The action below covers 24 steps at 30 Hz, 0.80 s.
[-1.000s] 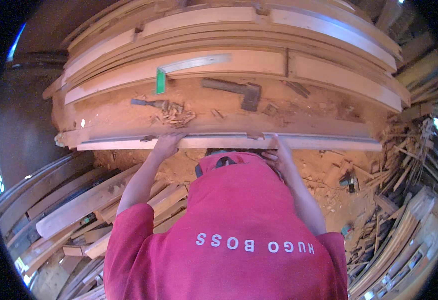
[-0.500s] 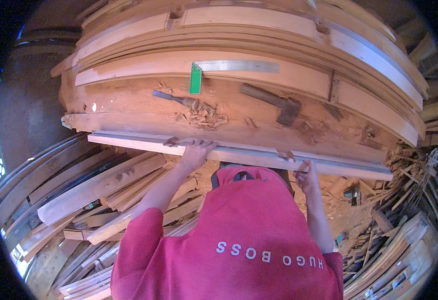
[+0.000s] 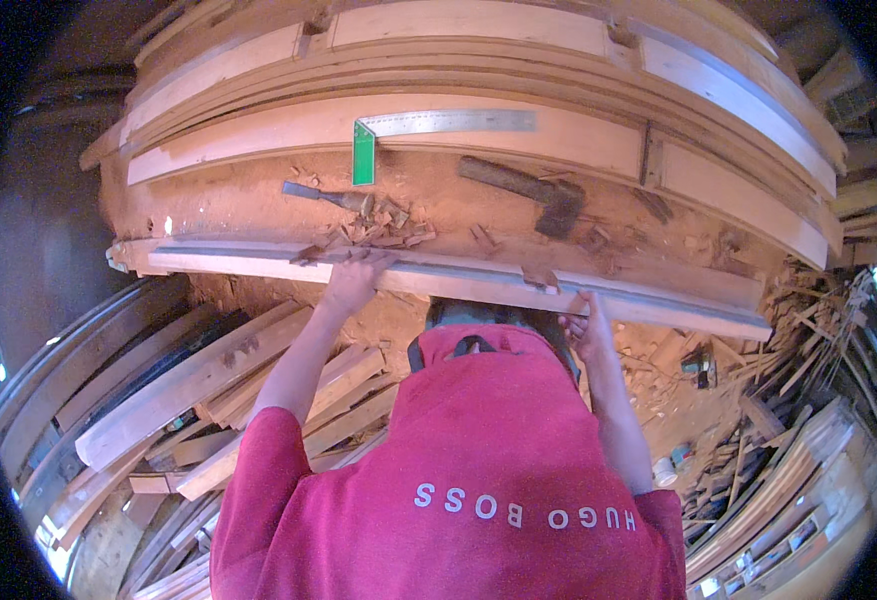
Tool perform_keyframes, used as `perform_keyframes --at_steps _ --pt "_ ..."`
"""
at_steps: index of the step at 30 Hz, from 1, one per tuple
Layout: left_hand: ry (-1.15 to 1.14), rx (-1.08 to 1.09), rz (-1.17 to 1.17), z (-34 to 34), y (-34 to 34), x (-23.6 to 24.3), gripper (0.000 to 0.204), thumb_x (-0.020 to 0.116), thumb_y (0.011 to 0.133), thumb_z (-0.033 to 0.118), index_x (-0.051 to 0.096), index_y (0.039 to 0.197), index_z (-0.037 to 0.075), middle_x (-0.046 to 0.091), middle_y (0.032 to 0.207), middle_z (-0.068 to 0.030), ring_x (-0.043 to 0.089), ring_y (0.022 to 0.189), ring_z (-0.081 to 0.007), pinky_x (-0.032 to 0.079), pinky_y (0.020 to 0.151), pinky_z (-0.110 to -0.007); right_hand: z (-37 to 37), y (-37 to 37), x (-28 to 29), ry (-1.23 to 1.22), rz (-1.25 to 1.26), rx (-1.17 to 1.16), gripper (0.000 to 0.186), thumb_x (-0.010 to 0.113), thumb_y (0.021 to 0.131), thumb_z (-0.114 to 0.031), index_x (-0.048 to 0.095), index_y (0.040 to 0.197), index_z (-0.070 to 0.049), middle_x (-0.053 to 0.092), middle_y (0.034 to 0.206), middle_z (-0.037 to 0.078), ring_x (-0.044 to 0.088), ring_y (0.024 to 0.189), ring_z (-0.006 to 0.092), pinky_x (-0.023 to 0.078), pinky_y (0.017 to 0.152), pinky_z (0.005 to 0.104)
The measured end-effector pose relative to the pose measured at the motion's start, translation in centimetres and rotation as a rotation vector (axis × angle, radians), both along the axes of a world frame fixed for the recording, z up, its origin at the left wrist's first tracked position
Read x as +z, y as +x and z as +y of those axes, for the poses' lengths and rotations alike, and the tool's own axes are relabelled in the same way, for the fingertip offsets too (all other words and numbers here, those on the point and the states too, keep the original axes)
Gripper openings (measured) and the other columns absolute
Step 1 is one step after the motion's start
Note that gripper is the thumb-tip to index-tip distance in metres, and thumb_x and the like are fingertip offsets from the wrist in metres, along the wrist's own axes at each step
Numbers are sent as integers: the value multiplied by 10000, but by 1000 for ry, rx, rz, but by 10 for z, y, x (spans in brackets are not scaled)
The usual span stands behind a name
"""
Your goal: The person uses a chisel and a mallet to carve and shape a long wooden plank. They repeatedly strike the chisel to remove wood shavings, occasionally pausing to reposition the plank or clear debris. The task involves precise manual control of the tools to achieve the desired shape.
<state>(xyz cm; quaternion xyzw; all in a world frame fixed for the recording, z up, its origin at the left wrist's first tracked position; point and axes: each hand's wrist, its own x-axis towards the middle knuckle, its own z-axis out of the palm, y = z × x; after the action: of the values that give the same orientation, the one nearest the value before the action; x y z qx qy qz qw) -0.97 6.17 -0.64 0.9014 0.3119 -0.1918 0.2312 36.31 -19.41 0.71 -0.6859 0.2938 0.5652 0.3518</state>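
My left hand (image 3: 356,280) grips a long pale wooden board (image 3: 458,285) with notches cut along its upper edge, its fingers over the top edge left of the middle. My right hand (image 3: 585,322) holds the same board from below, right of the middle, with fingers curled. The board lies slightly slanted along the front of a dusty workbench (image 3: 238,215). Beyond it lie a chisel (image 3: 313,192) among wood shavings (image 3: 398,225), a dark wooden mallet (image 3: 558,205) and a square (image 3: 363,155) with a green handle and metal blade.
Long planks (image 3: 468,35) are stacked across the back of the bench. Timber piles (image 3: 183,400) fill the lower left; scrap wood and strips (image 3: 788,470) crowd the right. A dark wall (image 3: 48,230) stands at the left. My red shirt fills the bottom middle.
The board has gone from nearly level to slanted, its right end lower in the picture and toward me, with both hands still on it. The view has also shifted slightly.
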Motion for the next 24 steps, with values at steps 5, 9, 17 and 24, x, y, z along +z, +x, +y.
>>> perform_keyframes --at_steps 5,9,17,24 --pt "13 13 -56 -19 18 9 676 612 688 2 537 1324 220 602 1276 -40 563 1149 -305 479 964 -447 -30 15 -18 0 -38 -33 466 532 860 -600 534 1134 -224 643 838 94 623 674 187 435 560 303" --pt "44 -31 -23 -17 22 17 627 665 715 69 542 1315 205 599 1279 -52 564 1156 -297 469 978 -443 -19 16 10 -42 -10 210 638 570 811 -671 556 1142 -126 651 795 97 635 699 184 453 628 346" --pt "-140 450 -154 61 16 19 408 678 785 217 626 1174 104 658 1145 -129 632 1044 -307 513 884 -409 61 25 79 308 -229 515 476 602 925 -435 606 1058 22 671 867 91 657 735 176 472 561 257" --pt "-155 562 -323 60 71 -24 250 631 827 185 656 1031 43 695 910 -172 672 846 -340 535 790 -430 200 -25 -54 374 48 -190 571 605 925 -414 412 1302 -31 562 1172 214 623 965 314 553 837 466"
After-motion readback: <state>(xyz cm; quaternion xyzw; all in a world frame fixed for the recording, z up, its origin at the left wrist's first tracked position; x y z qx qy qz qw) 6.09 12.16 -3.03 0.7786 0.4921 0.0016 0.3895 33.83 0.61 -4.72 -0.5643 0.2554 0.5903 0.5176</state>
